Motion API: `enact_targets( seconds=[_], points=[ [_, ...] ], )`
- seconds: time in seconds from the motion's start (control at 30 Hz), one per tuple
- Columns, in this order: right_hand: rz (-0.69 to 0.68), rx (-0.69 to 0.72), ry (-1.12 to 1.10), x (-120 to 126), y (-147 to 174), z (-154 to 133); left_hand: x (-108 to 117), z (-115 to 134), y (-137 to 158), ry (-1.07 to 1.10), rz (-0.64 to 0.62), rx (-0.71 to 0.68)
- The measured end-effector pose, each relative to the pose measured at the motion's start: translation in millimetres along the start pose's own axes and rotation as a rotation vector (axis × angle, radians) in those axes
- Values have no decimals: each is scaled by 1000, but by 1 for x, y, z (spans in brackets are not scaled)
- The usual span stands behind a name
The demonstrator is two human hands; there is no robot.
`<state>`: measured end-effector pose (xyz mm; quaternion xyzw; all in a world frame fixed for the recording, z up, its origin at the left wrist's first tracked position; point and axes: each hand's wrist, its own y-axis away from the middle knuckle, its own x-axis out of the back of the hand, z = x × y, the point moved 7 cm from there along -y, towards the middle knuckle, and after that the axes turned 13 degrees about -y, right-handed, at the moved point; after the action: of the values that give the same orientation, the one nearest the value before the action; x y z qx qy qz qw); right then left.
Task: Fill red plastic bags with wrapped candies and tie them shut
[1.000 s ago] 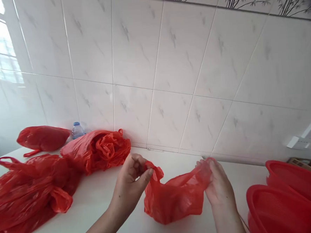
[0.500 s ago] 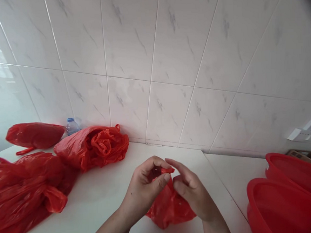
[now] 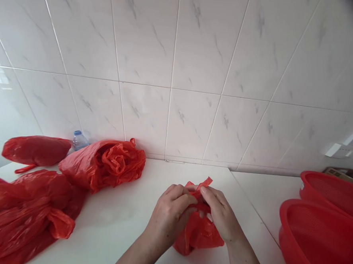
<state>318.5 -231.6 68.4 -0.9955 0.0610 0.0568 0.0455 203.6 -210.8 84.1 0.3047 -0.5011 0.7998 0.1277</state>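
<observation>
A small red plastic bag (image 3: pixel 202 234) hangs or rests low over the white table, below my two hands. My left hand (image 3: pixel 172 210) has its fingers curled around the gathered top of the bag. With thumb and fingers my right hand (image 3: pixel 217 209) pinches the same top from the other side, and a short red end sticks up past its thumb. The two hands nearly meet, and part of the bag's neck is hidden between them. What the bag contains, if anything, I cannot make out.
Larger red plastic bags, one bunched (image 3: pixel 102 164), one with loose handles (image 3: pixel 29 216) and one at the back (image 3: pixel 37 150), lie left on the white table (image 3: pixel 111 235). A clear bottle (image 3: pixel 80 141) stands by the tiled wall. Red plastic baskets (image 3: pixel 323 230) stand at the right.
My hands have drawn closer around the top of the bag. The right hand, nearly apart from the tip before, now pinches it, and a red end shows higher up.
</observation>
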Motion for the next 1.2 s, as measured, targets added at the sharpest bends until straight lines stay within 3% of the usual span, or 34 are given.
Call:
enact_targets(
  seconds=[0.07,0.27,0.4,0.5,0.6,0.67,0.8,0.9,1.0,1.1,1.2],
  points=[
    [-1,7,53,7,-1,2,-3,-6,1,-10,-7,70],
    [-284,136,144,8,2,-1,-15,-27,9,293,-78,393],
    [-269,49,167,3,3,0,-27,-33,17,427,-189,539],
    [-143,4,198,3,-1,3,-28,-34,19,408,-213,582],
    [61,65,341,13,-8,6,-28,-33,20,428,-224,607],
    [118,86,382,16,-11,9,-27,-33,19,430,-211,619],
    [21,77,295,12,-10,11,-26,-35,20,385,-210,625],
    [-47,146,206,11,-8,3,-20,-34,20,315,-189,551],
    [160,155,199,30,-12,7,-12,-33,23,247,-165,437],
    [450,135,279,61,-14,24,-9,-34,36,199,-253,370],
    [468,127,325,84,-15,45,-6,-39,52,232,-338,386]
  ],
)
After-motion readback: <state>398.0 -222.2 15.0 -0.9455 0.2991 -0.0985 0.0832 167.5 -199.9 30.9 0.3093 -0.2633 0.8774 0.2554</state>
